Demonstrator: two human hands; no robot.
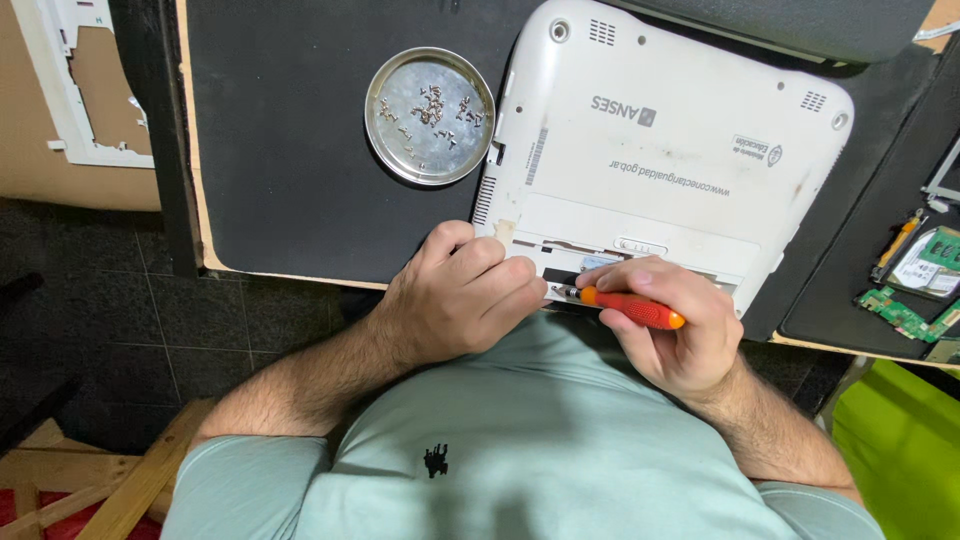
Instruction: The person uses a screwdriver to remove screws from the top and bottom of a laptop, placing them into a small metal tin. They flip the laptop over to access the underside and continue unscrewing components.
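White plastic laptop (pixel 680 150) lies underside-up on black mat (pixel 280 150), near edge at the person's chest. Right hand (pixel 680 330) grips orange-handled screwdriver (pixel 630 308), tip at the open slot along that edge. Left hand (pixel 460 295) curled, fingers pressed at the same spot. Round metal dish (pixel 430 116) of small screws just beside the laptop's corner.

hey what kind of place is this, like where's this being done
Likely an electronics repair bench. A white laptop lies upside down on a black mat, a metal dish holds loose screws, and bare circuit boards lie at the right.
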